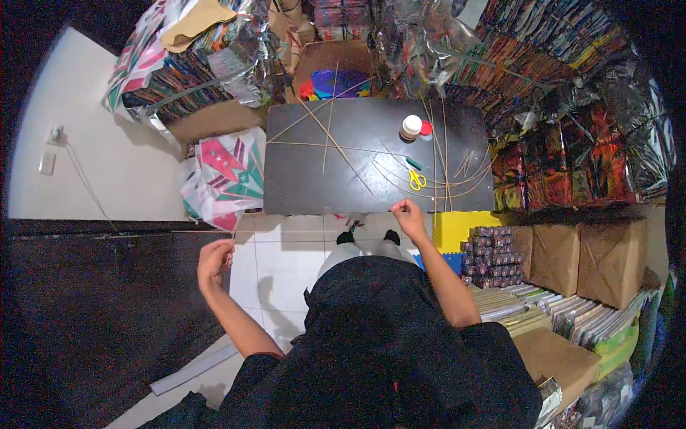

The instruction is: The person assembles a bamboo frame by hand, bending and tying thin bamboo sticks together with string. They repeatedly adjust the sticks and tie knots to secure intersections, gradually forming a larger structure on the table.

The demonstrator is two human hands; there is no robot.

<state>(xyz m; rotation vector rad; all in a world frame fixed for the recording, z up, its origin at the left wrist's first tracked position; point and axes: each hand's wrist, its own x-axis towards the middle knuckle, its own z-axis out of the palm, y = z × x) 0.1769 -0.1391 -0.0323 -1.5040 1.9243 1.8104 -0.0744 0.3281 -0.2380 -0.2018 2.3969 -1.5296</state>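
Observation:
My left hand (215, 263) is out to the left, beyond the table's near edge, with its fingers pinched together. A thin pale stick (200, 232) runs level past its fingertips and seems to be held there; its right end fades against the floor. At the table's near edge my right hand (410, 219) is closed in a pinch, and what it may hold is too small to make out. Nearest to it lie yellow scissors (417, 180) and a small green cylinder (414, 164). Several thin sticks (336, 146) cross on the dark table (300, 182), some bent into curves (457, 194).
A white-capped jar (411, 127) and a red lid (426, 129) stand on the table's far right part. Stacked wrapped bundles (543, 57) surround the table. Patterned sheets (225, 175) hang at its left, beside dark furniture (107, 300). Small stacked packs (493, 256) and cartons (607, 254) are at right.

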